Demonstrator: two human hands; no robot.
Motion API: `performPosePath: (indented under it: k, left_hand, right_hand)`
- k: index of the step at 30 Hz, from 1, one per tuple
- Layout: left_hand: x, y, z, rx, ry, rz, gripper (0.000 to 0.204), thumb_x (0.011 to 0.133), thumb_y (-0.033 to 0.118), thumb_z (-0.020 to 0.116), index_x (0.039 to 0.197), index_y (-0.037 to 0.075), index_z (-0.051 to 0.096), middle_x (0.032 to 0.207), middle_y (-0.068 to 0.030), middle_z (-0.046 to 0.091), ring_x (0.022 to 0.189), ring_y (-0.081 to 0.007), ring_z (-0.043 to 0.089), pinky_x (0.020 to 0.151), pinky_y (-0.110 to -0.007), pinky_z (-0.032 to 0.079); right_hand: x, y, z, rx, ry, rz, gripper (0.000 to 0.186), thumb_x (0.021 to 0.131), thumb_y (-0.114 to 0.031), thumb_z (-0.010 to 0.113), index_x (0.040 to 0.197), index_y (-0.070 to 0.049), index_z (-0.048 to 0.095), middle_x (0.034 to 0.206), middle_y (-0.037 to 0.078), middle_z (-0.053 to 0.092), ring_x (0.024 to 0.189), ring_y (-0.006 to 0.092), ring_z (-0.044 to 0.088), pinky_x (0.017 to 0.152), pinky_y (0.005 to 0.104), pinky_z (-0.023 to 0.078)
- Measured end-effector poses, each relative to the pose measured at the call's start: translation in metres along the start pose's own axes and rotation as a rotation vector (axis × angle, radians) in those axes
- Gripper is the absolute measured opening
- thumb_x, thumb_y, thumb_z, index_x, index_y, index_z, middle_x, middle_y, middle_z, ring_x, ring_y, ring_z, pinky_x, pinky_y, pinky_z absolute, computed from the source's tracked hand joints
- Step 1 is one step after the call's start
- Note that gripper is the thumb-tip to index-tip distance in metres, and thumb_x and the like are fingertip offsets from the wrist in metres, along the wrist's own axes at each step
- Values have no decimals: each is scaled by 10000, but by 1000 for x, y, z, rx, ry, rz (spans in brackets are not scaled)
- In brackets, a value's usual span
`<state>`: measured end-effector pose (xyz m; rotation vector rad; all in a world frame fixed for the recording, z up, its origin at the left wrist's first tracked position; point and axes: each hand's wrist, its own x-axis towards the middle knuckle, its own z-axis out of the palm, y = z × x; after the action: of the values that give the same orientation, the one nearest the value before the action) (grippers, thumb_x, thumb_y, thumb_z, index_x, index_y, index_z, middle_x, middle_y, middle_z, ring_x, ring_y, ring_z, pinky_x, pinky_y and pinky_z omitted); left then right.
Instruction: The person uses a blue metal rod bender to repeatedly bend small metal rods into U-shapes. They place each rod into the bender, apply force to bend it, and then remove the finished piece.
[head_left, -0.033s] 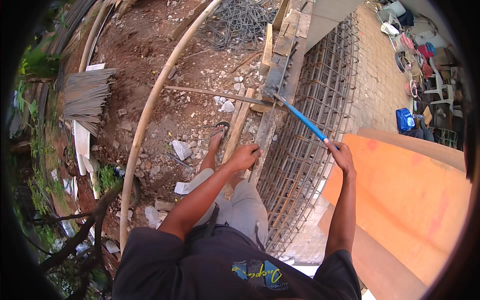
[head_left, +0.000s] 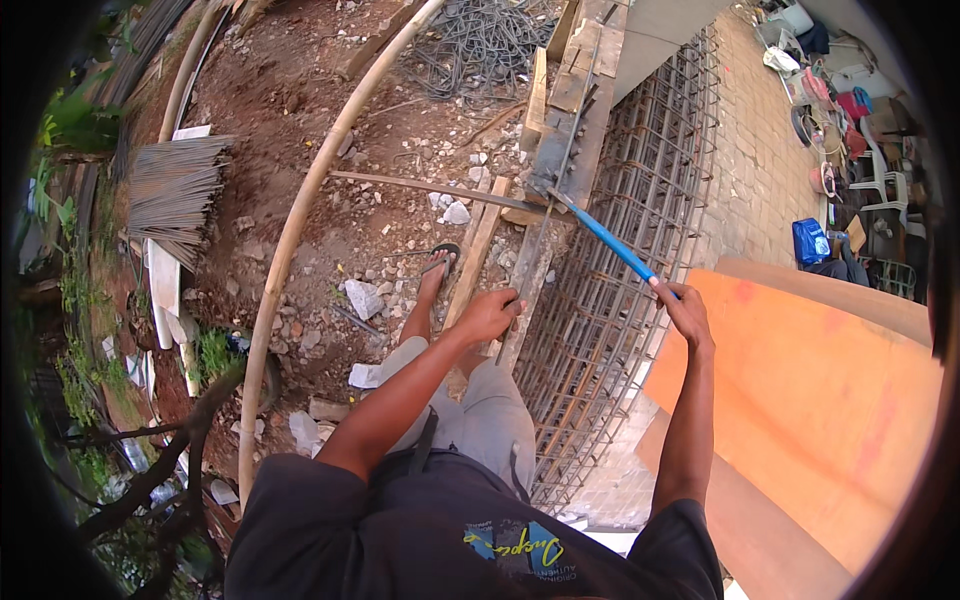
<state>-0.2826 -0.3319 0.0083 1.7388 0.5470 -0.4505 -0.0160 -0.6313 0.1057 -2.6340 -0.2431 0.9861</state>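
My right hand is wrapped round the lower end of a long blue tube handle. The handle slants up to the left, and its dark metal tip meets pegs on a wooden bench. My left hand is closed, knuckles up, over the near plank of that bench. It appears to grip a thin steel rod that runs along the plank toward the handle's tip; my fingers hide part of it.
A long rebar cage lies right of the bench, beside orange sheets. To the left, a curved bamboo pole crosses rubble-strewn soil. Cut rods are stacked farther left, and bent rebar pieces are heaped at the far side.
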Motion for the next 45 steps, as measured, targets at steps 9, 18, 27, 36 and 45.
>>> performPosePath:
  k: [9,18,27,36,45]
  left_hand:
    - [2,11,-9,-65,-12,-64,448,1049,457,627,1004,11,648,830,-213,672,828,-366,695,763,-487,501]
    - [-4,18,-3,-239,10,-138,435,1093,430,603,989,15,680,786,-97,675,737,-178,678,697,-345,520]
    - [3,-47,34,-652,-131,-261,649,1119,588,458,840,25,622,591,-28,529,486,-124,528,540,-306,484]
    - [18,-73,-71,-60,-274,-64,648,1129,588,425,989,-14,620,749,-69,604,638,-196,606,628,-385,505]
    - [49,-30,-196,406,-80,-149,569,1059,535,596,923,-11,682,668,-239,625,639,-378,646,645,-513,470]
  right_hand:
    - [13,11,17,32,1,11,742,938,-738,632,900,-9,770,752,116,671,776,255,648,742,425,488]
    - [2,13,41,-10,20,44,761,945,-752,612,803,-13,724,705,151,662,717,296,660,688,469,476]
    - [-10,-16,45,-13,94,203,709,870,-769,695,819,-67,774,674,110,659,687,277,651,690,448,501]
    - [-65,-65,127,261,285,448,580,859,-629,810,791,-55,757,604,46,591,594,166,556,604,380,448]
    - [-109,-124,276,763,247,587,581,1010,-556,702,773,-27,679,602,-8,508,594,107,478,560,330,378]
